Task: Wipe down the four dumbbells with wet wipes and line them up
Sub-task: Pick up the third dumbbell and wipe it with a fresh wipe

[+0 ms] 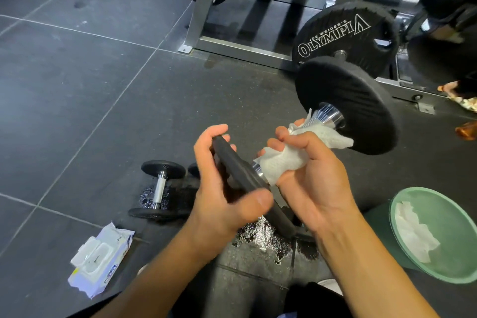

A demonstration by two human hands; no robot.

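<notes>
I hold a black dumbbell (346,100) up in the air, its far plate large at the upper right. My left hand (227,188) grips the near plate's edge. My right hand (304,168) is wrapped round the chrome handle with a white wet wipe (286,160) bunched in the fingers. A second dumbbell (160,188) lies on the floor left of my left hand. Part of another black plate (193,169) peeks out behind that hand.
An open pack of wet wipes (99,261) lies on the floor at lower left. A green bin (444,237) with used wipes stands at the right. A grey weight rack (227,41) and an Olympia plate (343,33) stand behind. Wet patches (260,237) mark the floor.
</notes>
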